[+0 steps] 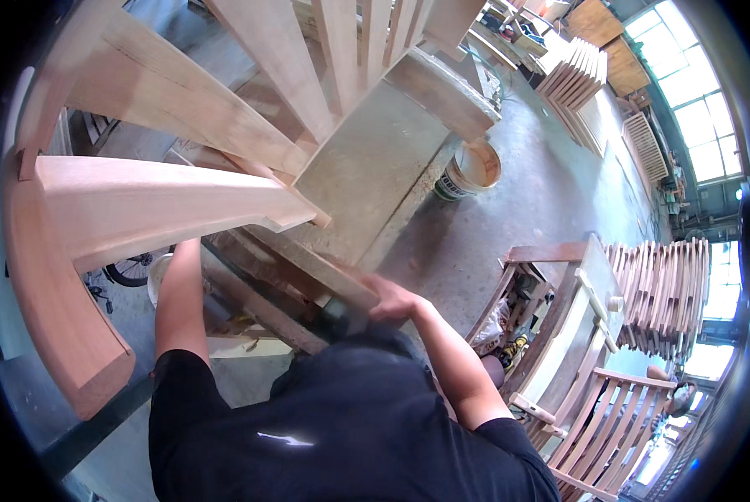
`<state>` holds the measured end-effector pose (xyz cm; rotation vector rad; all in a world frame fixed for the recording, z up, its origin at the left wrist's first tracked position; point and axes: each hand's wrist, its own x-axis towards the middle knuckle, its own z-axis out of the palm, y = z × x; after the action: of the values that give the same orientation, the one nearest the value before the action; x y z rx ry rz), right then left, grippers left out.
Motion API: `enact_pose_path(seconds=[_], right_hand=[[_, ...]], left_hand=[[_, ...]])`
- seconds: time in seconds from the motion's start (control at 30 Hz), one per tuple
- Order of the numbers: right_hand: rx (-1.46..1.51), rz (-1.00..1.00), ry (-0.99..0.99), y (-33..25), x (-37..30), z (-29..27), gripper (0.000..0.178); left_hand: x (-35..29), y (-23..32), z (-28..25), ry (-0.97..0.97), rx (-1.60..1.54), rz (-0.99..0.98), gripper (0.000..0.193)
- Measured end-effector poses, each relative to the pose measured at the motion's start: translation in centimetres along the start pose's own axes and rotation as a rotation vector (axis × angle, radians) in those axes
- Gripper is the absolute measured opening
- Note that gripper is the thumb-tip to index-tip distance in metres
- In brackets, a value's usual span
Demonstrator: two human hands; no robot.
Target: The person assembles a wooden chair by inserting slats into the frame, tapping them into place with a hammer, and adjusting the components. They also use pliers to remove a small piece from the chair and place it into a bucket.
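Observation:
In front of me stands a pale wooden furniture frame with broad tapering slats fanning away. A curved, thick wooden armrest runs down its left side, joined to a shaped wooden piece that reaches toward the middle. My left forearm goes up beneath that shaped piece, which hides the hand and its fingers. My right hand is closed around the near end of a narrow wooden rail, low in front of my body. The rail's underside and some fingertips are hard to make out.
A flat greyish panel lies beyond the rail, with a bucket at its right. To my right stand a wooden workbench, a slatted wooden frame and stacked chair-like frames. A bicycle wheel shows at left.

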<state>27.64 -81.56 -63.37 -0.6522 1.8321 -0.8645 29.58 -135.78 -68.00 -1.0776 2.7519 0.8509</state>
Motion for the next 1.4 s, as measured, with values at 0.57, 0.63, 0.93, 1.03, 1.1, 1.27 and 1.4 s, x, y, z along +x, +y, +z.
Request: enact_pose_path(seconds=[0.57, 0.63, 0.93, 1.03, 1.1, 1.27, 1.4], right_hand=[[0.073, 0.002, -0.015, 0.8, 0.3, 0.5, 0.089], [0.075, -0.041, -0.030, 1.4, 0.8, 1.0, 0.089], [0.160, 0.053, -0.070, -1.0, 0.2, 0.0, 0.094], [0.157, 0.029, -0.044, -1.2, 0.2, 0.1, 0.094], [0.142, 0.033, -0.035, -1.5, -0.1, 0.0, 0.093], [0.108, 0.038, -0.061, -0.1, 0.4, -0.3, 0.093], [0.004, 0.092, -0.035, -2.0, -0.3, -0.1, 0.088]], left_hand=[[-0.3, 0.3, 0.4, -0.001, 0.014, 0.035, 0.031], [-0.9, 0.0, 0.3, 0.004, 0.018, 0.038, 0.031], [-1.6, 0.4, 0.6, -0.015, 0.011, 0.041, 0.031], [-2.0, 0.7, 1.1, -0.032, 0.011, 0.047, 0.031], [-2.3, 0.9, 1.5, -0.045, 0.008, 0.053, 0.031], [-2.8, 1.0, 2.1, -0.054, 0.007, 0.062, 0.031], [-3.3, 0.9, 2.3, -0.061, 0.009, 0.063, 0.030]])
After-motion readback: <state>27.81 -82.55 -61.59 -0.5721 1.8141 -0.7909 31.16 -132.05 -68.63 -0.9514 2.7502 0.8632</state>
